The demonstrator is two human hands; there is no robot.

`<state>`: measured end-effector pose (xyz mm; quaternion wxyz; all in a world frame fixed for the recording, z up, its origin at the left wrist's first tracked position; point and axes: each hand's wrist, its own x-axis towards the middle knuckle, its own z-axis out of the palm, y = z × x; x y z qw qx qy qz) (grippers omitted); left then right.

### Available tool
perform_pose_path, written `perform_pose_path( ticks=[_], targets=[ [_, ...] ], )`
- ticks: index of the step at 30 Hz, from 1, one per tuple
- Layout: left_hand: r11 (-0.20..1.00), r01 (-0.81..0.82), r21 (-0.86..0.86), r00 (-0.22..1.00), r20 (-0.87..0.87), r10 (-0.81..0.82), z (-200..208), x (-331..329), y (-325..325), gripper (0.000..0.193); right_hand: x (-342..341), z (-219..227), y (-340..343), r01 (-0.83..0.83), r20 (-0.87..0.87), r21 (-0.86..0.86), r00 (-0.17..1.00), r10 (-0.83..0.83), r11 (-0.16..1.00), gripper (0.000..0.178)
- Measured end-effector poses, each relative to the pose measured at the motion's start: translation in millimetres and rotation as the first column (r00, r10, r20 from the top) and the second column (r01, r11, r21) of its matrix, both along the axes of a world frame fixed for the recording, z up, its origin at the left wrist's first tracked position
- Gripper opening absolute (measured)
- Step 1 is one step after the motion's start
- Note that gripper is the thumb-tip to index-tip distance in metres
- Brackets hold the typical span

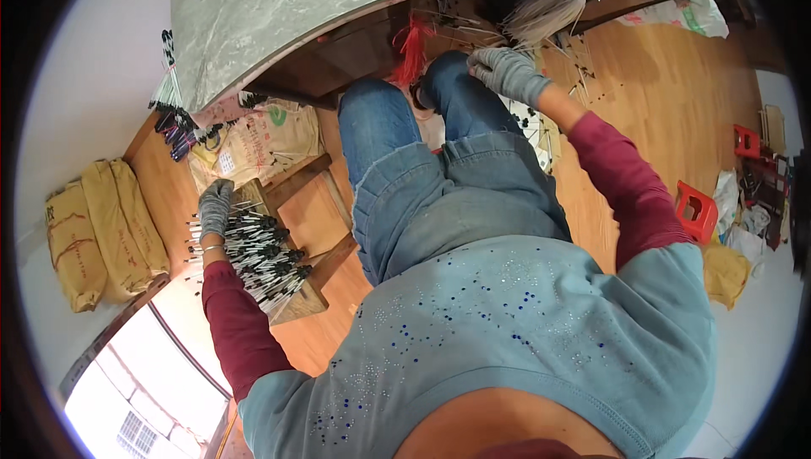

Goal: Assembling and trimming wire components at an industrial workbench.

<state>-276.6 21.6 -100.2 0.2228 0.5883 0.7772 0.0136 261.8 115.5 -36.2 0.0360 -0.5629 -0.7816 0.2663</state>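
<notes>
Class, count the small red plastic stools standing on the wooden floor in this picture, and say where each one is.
2. One red stool stands on the floor beside the person's right arm; the other red stool is farther right, near the clutter at the edge. More may be hidden.

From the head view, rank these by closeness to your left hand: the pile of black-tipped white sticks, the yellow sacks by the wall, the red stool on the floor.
From the left hand:
1. Pile of black-tipped white sticks, on the low wooden stand right under the hand, touching it.
2. Yellow sacks, further left by the wall.
3. Red stool, far across on the right floor.
</notes>
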Motion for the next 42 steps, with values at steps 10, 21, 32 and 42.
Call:
perform_pose_path(
  ticks=[10,21,32,42],
  targets=[
    [0.387,0.43,0.816,0.896,-0.334,-0.292,160.5,176.3,76.7,0.02,-41.0,-176.2,77.4,0.313,0.054,-0.11,0.95,-0.308,0.943,0.034],
    [0.561,-0.016,0.828,0.976,0.135,-0.172,95.2,238.3,149.7,0.021,-45.8,-196.8,94.8,0.407,-0.071,-0.241,0.898,-0.435,0.881,0.033],
    [0.528,0.351,0.773,0.936,-0.284,-0.205,90.1,254.4,171.2,0.022,150.1,-352.2,-132.6,-0.092,-0.109,-0.56,0.993,0.036,0.824,0.018],
    [0.575,0.188,0.796,0.951,-0.001,-0.309,114.2,304.9,86.0,0.016,163.3,-148.0,-141.1,-0.691,0.132,-0.672,0.241,0.962,0.265,0.012]
  ],
)
